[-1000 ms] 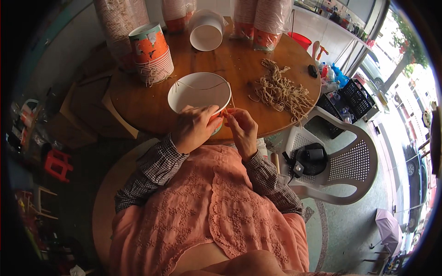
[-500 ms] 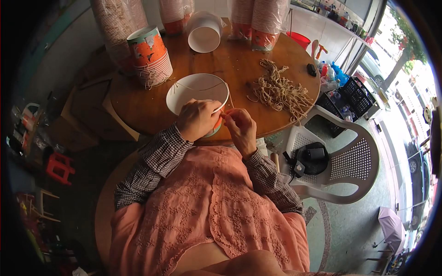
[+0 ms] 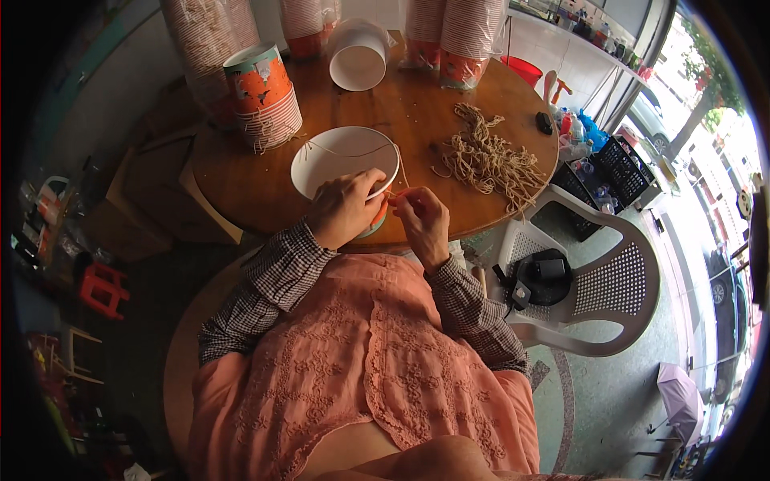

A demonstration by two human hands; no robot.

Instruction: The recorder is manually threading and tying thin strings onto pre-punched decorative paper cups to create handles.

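Observation:
A paper tub (image 3: 330,163), white inside and orange outside, sits tilted at the near edge of the round table. My left hand (image 3: 345,207) grips its rim on the near side, fingers bent over the edge. A thin string (image 3: 353,154) runs across the tub's mouth and down the right side. Close by, my right hand (image 3: 423,223) pinches the string beside the tub's wall. Fingers hide the spot where string meets tub. A tangled heap of string (image 3: 491,160) lies to the right. Nested orange tubs (image 3: 263,100) stand at the left, bits of string hanging from them.
Another tub (image 3: 357,66) lies on its side at the back of the table (image 3: 417,120). Plastic-wrapped tub stacks (image 3: 469,36) line the far edge. A white plastic chair (image 3: 618,280) holding a black device (image 3: 545,276) stands at the right. Cardboard boxes (image 3: 160,192) are left.
My right hand has drawn slightly away from the tub's wall, with string between its fingers and the tub. My left hand stays on the rim.

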